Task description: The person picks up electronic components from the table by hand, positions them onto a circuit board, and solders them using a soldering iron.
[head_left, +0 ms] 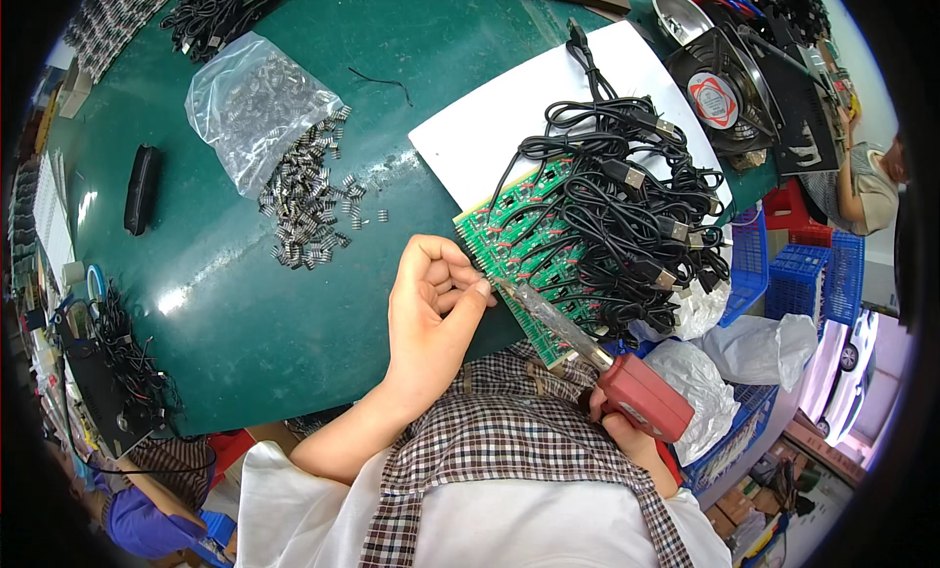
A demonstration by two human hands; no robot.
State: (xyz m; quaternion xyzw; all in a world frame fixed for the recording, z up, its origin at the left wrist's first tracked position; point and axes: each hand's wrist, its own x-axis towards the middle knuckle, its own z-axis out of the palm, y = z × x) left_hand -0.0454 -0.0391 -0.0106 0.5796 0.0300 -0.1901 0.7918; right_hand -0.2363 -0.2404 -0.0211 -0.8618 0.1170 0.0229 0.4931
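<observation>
My left hand [426,318] is at the near left edge of a green circuit board panel [516,315], its thumb and fingers pinched together. Whatever lies between those fingertips is too small to make out. In my right hand [627,436] is a red soldering gun [646,397], its long metal barrel slanting up and left. Its tip reaches the board's edge right beside my left fingertips. Black USB cables [612,215] lie bundled over the board's right side, with several of their ends along it. Under the board and cables is a white sheet [480,127].
Left of the board, small metal parts [304,211] spill from a see-through plastic bag [255,98]. A black case [143,189] lies further left. At the right stand a fan [720,103] and a metal bowl [682,18]. Blue crates [798,279] and another person [867,191] are beyond.
</observation>
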